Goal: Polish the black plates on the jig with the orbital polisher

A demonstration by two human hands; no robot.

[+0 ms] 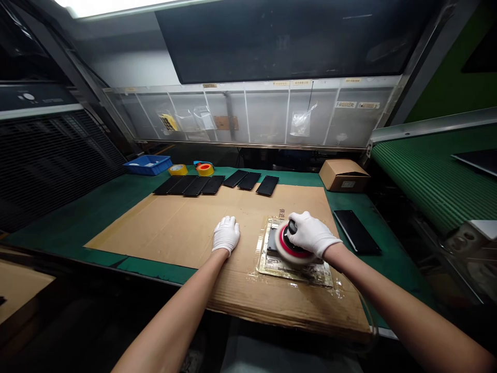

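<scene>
My right hand [310, 234], in a white glove, is wrapped round the black top of a round power polisher [297, 253]. The polisher has a red ring and a pale pad, whose edge looks blurred. Its pad sits over a dark flat piece [273, 242], mostly covered, within a taped-down rectangular frame [267, 267] on the cardboard sheet [171, 228]. My left hand [226, 234], also gloved in white, lies flat on the cardboard to the left of the frame and holds nothing.
Several black flat panels [212, 185] line the cardboard's far edge. Behind them are a blue tray [148, 165] and tape rolls [204, 169]. At right are a cardboard box [344, 176], another black panel [357, 232] and a green ribbed conveyor belt [435, 171].
</scene>
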